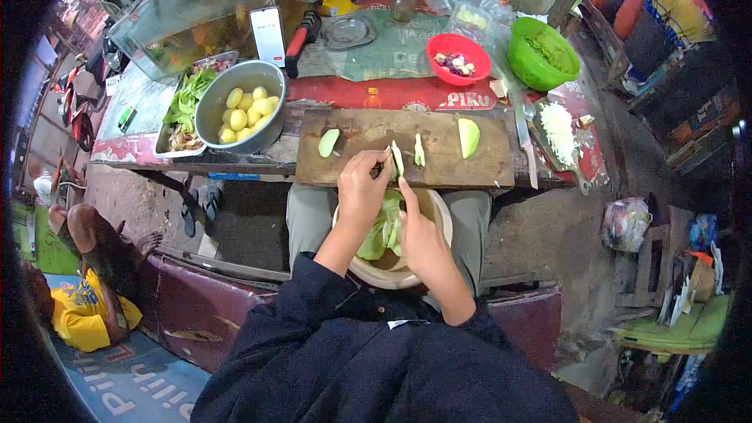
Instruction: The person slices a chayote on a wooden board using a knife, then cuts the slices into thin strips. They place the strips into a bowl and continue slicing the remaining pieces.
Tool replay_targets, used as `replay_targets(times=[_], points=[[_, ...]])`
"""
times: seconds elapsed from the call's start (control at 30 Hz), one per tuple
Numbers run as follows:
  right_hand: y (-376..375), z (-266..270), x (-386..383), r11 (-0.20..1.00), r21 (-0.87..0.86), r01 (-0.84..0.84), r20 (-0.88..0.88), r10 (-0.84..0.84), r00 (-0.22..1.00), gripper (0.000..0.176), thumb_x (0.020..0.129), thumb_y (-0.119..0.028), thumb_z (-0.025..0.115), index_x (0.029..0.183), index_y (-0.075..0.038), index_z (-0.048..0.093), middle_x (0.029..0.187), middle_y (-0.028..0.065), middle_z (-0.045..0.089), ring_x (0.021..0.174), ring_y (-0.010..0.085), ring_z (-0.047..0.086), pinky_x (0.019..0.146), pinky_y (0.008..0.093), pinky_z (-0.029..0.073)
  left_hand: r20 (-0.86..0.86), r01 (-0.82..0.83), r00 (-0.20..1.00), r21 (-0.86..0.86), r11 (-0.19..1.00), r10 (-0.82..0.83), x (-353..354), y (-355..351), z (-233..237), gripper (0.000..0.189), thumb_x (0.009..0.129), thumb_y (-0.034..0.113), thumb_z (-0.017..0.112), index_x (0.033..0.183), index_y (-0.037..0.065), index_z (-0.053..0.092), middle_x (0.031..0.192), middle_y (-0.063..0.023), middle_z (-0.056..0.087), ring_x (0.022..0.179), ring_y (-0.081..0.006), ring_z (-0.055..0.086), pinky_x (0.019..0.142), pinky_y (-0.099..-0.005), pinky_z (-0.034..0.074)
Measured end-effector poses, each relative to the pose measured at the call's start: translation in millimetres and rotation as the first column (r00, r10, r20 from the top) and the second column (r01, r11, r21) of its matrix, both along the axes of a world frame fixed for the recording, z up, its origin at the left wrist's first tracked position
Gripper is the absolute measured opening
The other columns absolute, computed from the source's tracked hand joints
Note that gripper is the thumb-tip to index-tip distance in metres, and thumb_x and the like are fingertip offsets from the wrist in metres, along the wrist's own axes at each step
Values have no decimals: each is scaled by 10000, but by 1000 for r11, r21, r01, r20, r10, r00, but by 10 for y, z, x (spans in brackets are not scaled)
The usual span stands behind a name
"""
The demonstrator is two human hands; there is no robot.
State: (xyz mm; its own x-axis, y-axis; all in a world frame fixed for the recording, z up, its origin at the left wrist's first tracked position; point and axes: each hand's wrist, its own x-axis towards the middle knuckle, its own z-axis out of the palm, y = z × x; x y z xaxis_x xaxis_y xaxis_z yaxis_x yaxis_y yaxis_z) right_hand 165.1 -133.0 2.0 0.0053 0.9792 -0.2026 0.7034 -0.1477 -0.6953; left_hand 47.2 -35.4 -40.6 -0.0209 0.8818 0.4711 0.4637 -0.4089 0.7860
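Observation:
My left hand [365, 186] is closed at the front edge of the wooden cutting board [360, 129], its fingertips pinching a pale green vegetable piece [395, 155]. My right hand [423, 239] grips a knife [403, 205], its dark handle partly showing and its blade close against that piece. Thin cut strips [419, 150] lie just right of the blade. A larger pale green chunk [468, 138] rests farther right, and a flat slice [329, 142] on the left. Below my hands, a cream basin [446, 227] between my knees holds green pieces [380, 235].
A grey pot [205, 110] of peeled potatoes stands left, near a propped phone [268, 35]. Behind the board are a red bowl [479, 69] and a green basket [521, 63]. Another knife [526, 141] lies right, beside shredded white food [556, 135]. A person in yellow [82, 321] sits left.

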Motion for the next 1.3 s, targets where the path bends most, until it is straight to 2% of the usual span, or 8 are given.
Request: replay_targets(times=[0.17, 0.3, 0.47, 0.6, 0.67, 0.8, 0.97, 1.3], points=[[-157, 184, 27, 998, 7, 58, -33, -58, 998, 541, 1058, -163, 425, 1568, -163, 246, 921, 340, 656, 886, 532, 637, 773, 601, 478, -135, -5, 991, 135, 991, 24, -41, -35, 27, 110, 854, 51, 741, 949, -2, 725, 946, -132, 700, 826, -304, 693, 739, -370, 556], [-140, 153, 23, 982, 182, 51, 18, -55, 998, 541, 1060, -179, 423, 1573, -189, 251, 906, 311, 671, 836, 515, 651, 725, 592, 495, 16, 14, 1000, -36, 999, -13, -47, -93, 64, 106, 863, 45, 739, 955, -5, 726, 926, -125, 682, 766, -263, 692, 700, -350, 556], [-104, 134, -46, 997, 63, -32, 284, 13, 959, 580, 1052, -193, 436, 1589, -225, 218, 829, 243, 694, 726, 440, 674, 623, 560, 505, 23, 10, 1000, -7, 1000, -10, -30, -80, 47, 109, 867, 50, 738, 958, -9, 726, 934, -123, 687, 757, -255, 690, 697, -350, 556], [-3, 137, -117, 998, -70, -5, 229, 21, 973, 600, 1038, -190, 461, 1586, -219, 218, 808, 246, 688, 718, 431, 675, 630, 563, 504, -14, 2, 1000, -57, 998, -3, -42, -90, 85, 122, 862, 55, 737, 963, -13, 732, 943, -128, 689, 770, -273, 688, 716, -361, 552], [66, -165, -112, 990, 135, -47, 296, 5, 955, 677, 1003, -182, 468, 1609, -147, 169, 719, 203, 687, 617, 379, 675, 545, 533, 517, -32, 2, 999, -73, 997, -4, -47, -94, 84, 128, 858, 57, 738, 964, -15, 734, 944, -131, 688, 775, -281, 687, 724, -365, 550], [89, -164, -86, 991, 126, -52, 268, 16, 963, 685, 992, -167, 476, 1606, -149, 173, 724, 212, 689, 623, 384, 678, 549, 536, 515, -27, -15, 1000, -71, 997, 13, -37, -100, 52, 141, 859, 69, 736, 973, -14, 734, 944, -139, 690, 798, -300, 689, 734, -375, 545], [-221, 115, -62, 995, -92, -26, 232, 47, 972, 568, 1050, -206, 433, 1573, -191, 213, 796, 268, 679, 717, 459, 667, 627, 566, 504, -12, -25, 1000, -47, 999, 25, -36, -85, 31, 143, 871, 81, 732, 982, -8, 737, 948, -143, 696, 812, -303, 692, 738, -377, 545], [-200, 184, -25, 998, 55, -12, 244, -2, 970, 552, 1062, -230, 417, 1581, -236, 231, 811, 249, 688, 703, 454, 666, 616, 552, 513, 0, -36, 999, 6, 999, 36, -41, -116, 4, 125, 850, 51, 744, 962, -2, 727, 933, -132, 711, 816, -285, 703, 737, -359, 554]])
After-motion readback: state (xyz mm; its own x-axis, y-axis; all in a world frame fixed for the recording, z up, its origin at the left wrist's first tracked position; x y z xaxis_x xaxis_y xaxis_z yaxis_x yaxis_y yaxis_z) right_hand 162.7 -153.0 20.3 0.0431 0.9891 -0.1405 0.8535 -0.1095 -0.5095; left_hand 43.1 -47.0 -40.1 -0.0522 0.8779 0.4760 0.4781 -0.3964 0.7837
